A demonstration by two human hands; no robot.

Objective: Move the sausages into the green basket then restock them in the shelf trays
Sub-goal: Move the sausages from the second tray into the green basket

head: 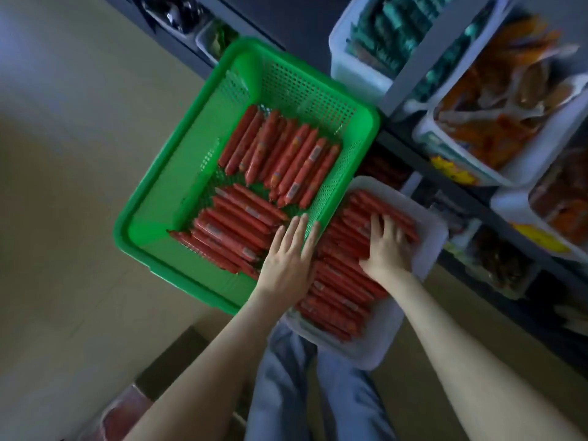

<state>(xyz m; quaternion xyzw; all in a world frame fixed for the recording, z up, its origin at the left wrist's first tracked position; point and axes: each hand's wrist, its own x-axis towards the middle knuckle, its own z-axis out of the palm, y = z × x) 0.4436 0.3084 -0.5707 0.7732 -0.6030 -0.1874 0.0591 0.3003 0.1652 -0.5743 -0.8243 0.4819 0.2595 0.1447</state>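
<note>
Below the shelf [423, 55], the green basket [171, 186] holds sausages [280, 154]: far batch points steeply up-right, near batch lies diagonally down-right. More fill the white tray [428, 246] just beside. Left hand [288, 259] is flat, fingers straight across the basket rim. Right hand [386, 246] is spread, pressing the tray's sausages and gripping nothing.

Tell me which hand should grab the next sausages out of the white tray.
Right. The right hand already rests on the sausages in the white tray; the left hand lies flat across the rim of the green basket.
</note>
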